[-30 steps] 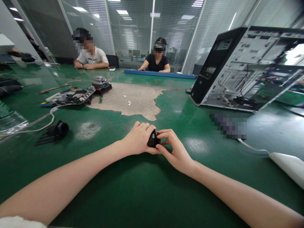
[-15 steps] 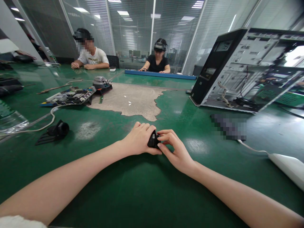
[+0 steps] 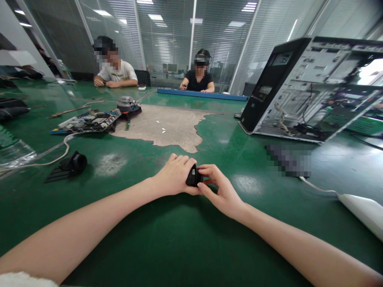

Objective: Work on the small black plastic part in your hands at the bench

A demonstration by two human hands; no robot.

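Observation:
A small black plastic device (image 3: 192, 177), with a light mark on its near face, sits between my hands above the green table. My left hand (image 3: 176, 175) is wrapped over it from the left, thumb underneath. At its right end, my right hand (image 3: 220, 188) grips a dark rounded part between bent fingers and thumb. Most of the device is hidden by the fingers, so its exact kind cannot be made out. To the left, a black round part (image 3: 78, 162) on a slotted base lies on the table.
An opened computer case (image 3: 277, 87) stands at the right, near a blurred dark phone-like object (image 3: 284, 161) and a white power strip (image 3: 363, 211). At left lie a circuit board (image 3: 86, 121), a fan cooler (image 3: 128, 103) and a clear bottle (image 3: 14, 149). Two people sit across the table.
My right fingers have shifted slightly around the end of the device; my left hand stays put. The person at the back centre has lifted one hand.

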